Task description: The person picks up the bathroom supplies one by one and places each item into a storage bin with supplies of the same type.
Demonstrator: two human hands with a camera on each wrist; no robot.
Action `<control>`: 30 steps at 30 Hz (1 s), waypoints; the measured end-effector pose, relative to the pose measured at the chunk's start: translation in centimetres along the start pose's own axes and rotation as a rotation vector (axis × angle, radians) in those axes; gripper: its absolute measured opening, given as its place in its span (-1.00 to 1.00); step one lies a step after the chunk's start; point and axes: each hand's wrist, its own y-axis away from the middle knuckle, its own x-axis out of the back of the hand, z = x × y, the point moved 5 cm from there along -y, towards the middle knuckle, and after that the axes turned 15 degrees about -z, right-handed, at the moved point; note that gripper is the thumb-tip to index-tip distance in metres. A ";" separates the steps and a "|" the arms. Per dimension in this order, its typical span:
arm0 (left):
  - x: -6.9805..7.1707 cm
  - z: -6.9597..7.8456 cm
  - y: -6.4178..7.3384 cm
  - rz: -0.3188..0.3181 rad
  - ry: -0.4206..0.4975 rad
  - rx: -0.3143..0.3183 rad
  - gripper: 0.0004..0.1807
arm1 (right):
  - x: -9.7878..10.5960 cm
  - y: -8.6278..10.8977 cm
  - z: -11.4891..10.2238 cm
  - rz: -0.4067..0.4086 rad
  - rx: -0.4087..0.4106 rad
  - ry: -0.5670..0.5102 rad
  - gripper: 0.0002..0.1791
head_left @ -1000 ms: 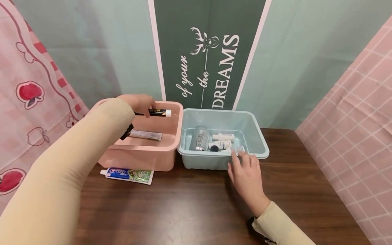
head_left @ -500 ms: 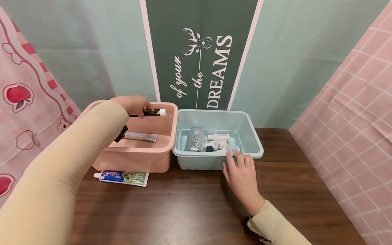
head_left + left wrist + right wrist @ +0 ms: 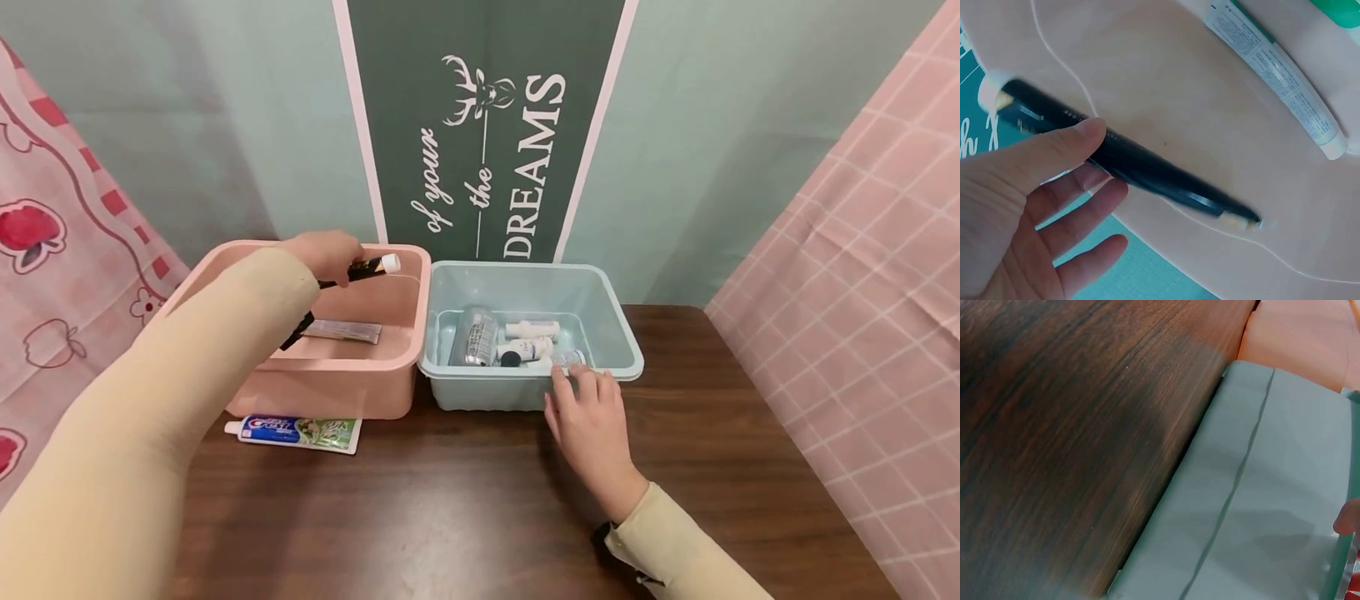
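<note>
My left hand (image 3: 327,254) is over the pink bin (image 3: 423,333), pinching a black toothpaste tube (image 3: 1154,169) with a white cap (image 3: 390,263). In the left wrist view the thumb lies across the tube, and the other fingers are behind and below it. My right hand (image 3: 596,433) holds the near rim of the light blue bin (image 3: 487,393), fingertips over the edge and thumb on the outside. Most of that hand falls outside the right wrist view. Lying in the pink bin is a white printed tube (image 3: 1279,75), partly hidden by the left arm in the head view.
The blue bin contains a clear bottle (image 3: 477,337), small white bottles (image 3: 532,329) and a black cap (image 3: 511,359). A blue and green Crest toothpaste tube (image 3: 296,432) lies on the wooden table (image 3: 450,500) before the pink bin. Curtains (image 3: 840,250) hang around the table.
The black toothpaste tube has tilted, its capped end now higher. The head view has shifted, so the bins sit further left in it. My right hand stays on the blue bin's rim.
</note>
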 end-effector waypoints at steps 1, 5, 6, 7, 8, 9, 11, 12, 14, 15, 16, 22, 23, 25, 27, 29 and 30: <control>0.2 0.0 0.2 0.025 -0.010 0.005 -0.74 | 0.0 0.0 0.0 -0.005 -0.003 0.000 -0.60; 0.8 -0.1 0.7 0.079 -0.012 0.031 -0.69 | 0.2 0.1 0.0 -0.025 -0.001 0.004 -0.60; 0.9 -0.2 0.9 0.085 -0.005 0.038 -0.67 | 0.2 0.1 -0.1 -0.026 -0.001 0.006 -0.60; 0.9 -0.2 1.0 0.085 0.002 0.043 -0.64 | 0.3 0.1 -0.1 -0.027 0.000 0.007 -0.60; 0.9 -0.2 1.1 0.082 0.010 0.047 -0.64 | 0.3 0.1 -0.1 -0.028 -0.001 0.008 -0.60; 1.0 -0.3 1.2 0.077 0.017 0.050 -0.64 | 0.3 0.1 -0.1 -0.029 -0.003 0.009 -0.60; 1.0 -0.4 1.5 0.070 0.024 0.057 -0.63 | 0.4 0.1 -0.1 -0.032 -0.006 0.010 -0.60; 1.0 -0.5 1.6 0.062 0.028 0.062 -0.62 | 0.4 0.1 -0.1 -0.033 -0.008 0.011 -0.60; 1.1 -0.7 1.8 0.052 0.027 0.069 -0.61 | 0.4 0.0 -0.1 -0.037 -0.010 0.012 -0.60; 1.1 -0.8 1.9 0.043 0.030 0.073 -0.60 | 0.4 0.0 -0.1 -0.038 -0.011 0.013 -0.60; 1.2 -0.9 2.1 0.035 0.027 0.077 -0.59 | 0.4 -0.1 -0.1 -0.041 -0.011 0.013 -0.60; 1.6 -1.6 3.1 0.021 0.014 0.103 -0.55 | 0.3 -0.5 0.0 -0.053 -0.010 0.025 -0.60; 1.7 -1.6 3.3 0.021 0.006 0.105 -0.54 | 0.3 -0.5 0.0 -0.053 -0.009 0.027 -0.60; 1.7 -1.7 3.5 0.012 -0.008 0.108 -0.52 | 0.3 -0.6 0.1 -0.048 -0.002 0.031 -0.61; 1.6 -1.6 3.5 0.004 -0.025 0.103 -0.50 | 0.2 -0.6 0.1 -0.044 0.003 0.031 -0.62; 1.3 -1.4 3.5 -0.008 -0.026 0.095 -0.48 | 0.1 -0.6 0.1 -0.047 0.009 0.031 -0.62; 1.1 -1.3 3.5 -0.016 -0.021 0.093 -0.47 | 0.0 -0.5 0.2 -0.048 0.013 0.029 -0.62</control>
